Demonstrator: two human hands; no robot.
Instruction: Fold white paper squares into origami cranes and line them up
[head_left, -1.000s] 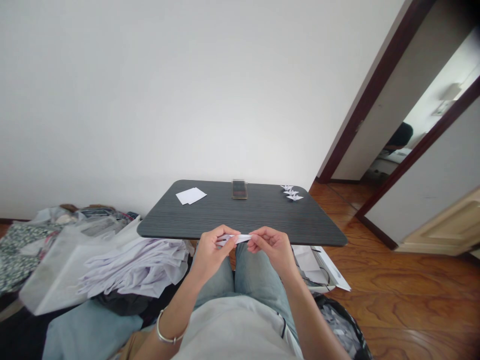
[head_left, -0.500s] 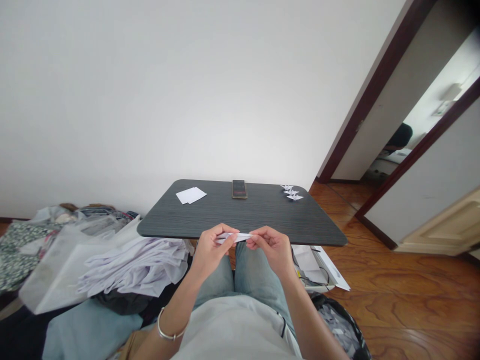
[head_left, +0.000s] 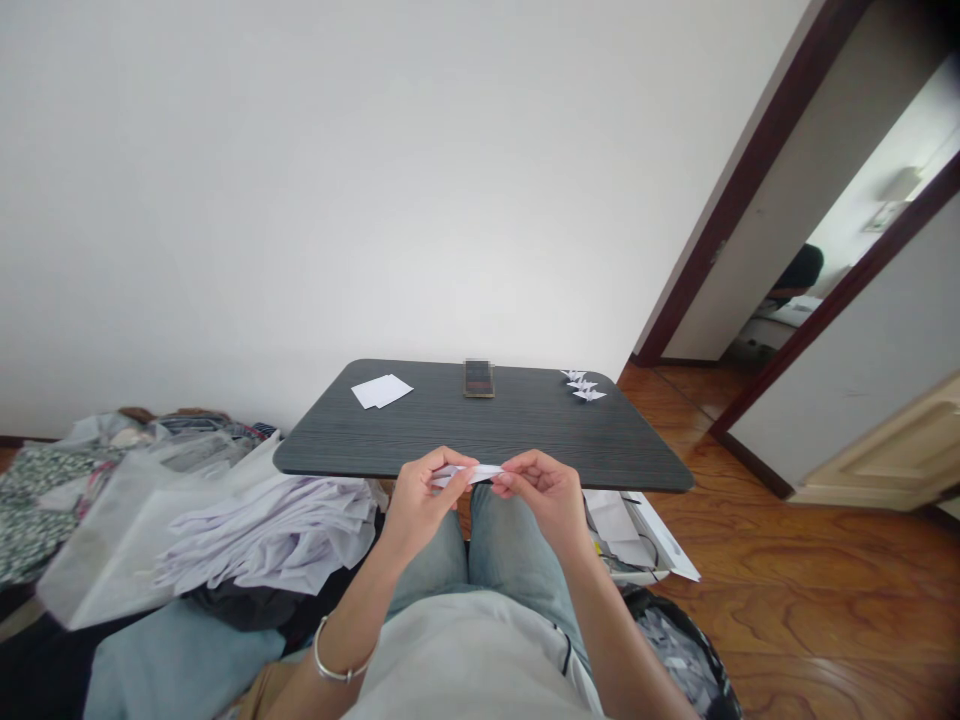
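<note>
Folded paper strip [head_left: 480, 472]: white. Table [head_left: 517, 430]: dark grey, wood-grain lines. Paper sheets [head_left: 382, 391]: white. Small paper figures [head_left: 583, 385]: white. Floor [head_left: 825, 600]: reddish-brown, swirled grain. Bracelet [head_left: 330, 665]: silver.

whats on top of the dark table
On the table lie white sheets, a phone and three small folded paper figures. The left hand and right hand, pinching a folded paper strip, cover a bit of its near edge.

Bare tabletop [head_left: 495, 430] before phone [head_left: 478, 378]
</note>
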